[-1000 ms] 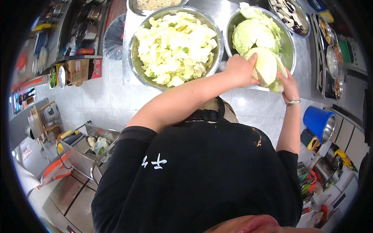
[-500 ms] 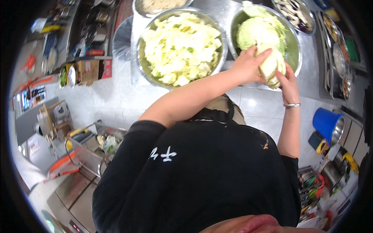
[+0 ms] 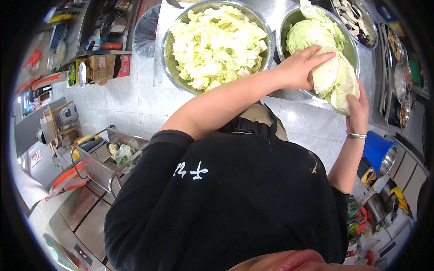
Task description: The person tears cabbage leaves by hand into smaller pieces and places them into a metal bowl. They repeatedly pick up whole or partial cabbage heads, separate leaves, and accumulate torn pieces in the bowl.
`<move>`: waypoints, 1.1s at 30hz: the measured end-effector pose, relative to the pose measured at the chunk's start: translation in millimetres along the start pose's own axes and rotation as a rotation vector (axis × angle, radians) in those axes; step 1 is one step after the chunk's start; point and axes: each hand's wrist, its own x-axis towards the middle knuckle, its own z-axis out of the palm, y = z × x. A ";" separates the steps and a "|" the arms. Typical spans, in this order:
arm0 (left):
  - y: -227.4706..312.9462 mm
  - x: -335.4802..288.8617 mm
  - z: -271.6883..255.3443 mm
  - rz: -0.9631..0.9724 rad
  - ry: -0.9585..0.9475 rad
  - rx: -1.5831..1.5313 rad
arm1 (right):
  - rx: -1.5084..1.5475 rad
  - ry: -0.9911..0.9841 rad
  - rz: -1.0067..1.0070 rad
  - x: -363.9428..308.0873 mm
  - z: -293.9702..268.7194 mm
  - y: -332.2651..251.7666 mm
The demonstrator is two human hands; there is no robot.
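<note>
Both my hands are closed on a pale green piece of cabbage [image 3: 332, 79] above the near rim of a steel bowl [image 3: 355, 47] at the right. My left hand [image 3: 300, 67] grips its upper left side, thumb and fingers spread around it. At the lower right end, my right hand [image 3: 358, 108], with a bangle on the wrist, holds the loose outer leaves. Behind the held piece, a larger head of cabbage [image 3: 312, 36] rests in that bowl. To the left, a wide steel bowl [image 3: 168, 58] is heaped with torn cabbage leaves [image 3: 219, 47].
A bowl of sliced purple-skinned eggplant [image 3: 355, 18] stands at the far right, beside a rack of steel dishes [image 3: 400, 86]. Below are a blue bucket [image 3: 377, 151] and stacked pots. A wire-handled steel cart [image 3: 101, 167] stands at lower left; a cardboard box [image 3: 103, 67] is farther back.
The cabbage piece has come toward me and to the right in the picture with both hands on it. Its leaves now fan out wider at the lower end. The whole view has shifted a little.
</note>
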 end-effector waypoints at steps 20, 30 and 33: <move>2.3 -0.8 -16.7 0.052 -0.221 0.316 | 0.154 0.280 -0.096 44.0 -87.9 -33.5; 26.6 -32.1 -146.5 -0.512 0.113 0.051 | -0.645 -0.625 -0.572 62.9 115.1 -81.8; 16.3 -62.4 -166.6 -0.516 0.155 0.444 | -0.830 -0.518 -0.705 67.9 165.8 -81.9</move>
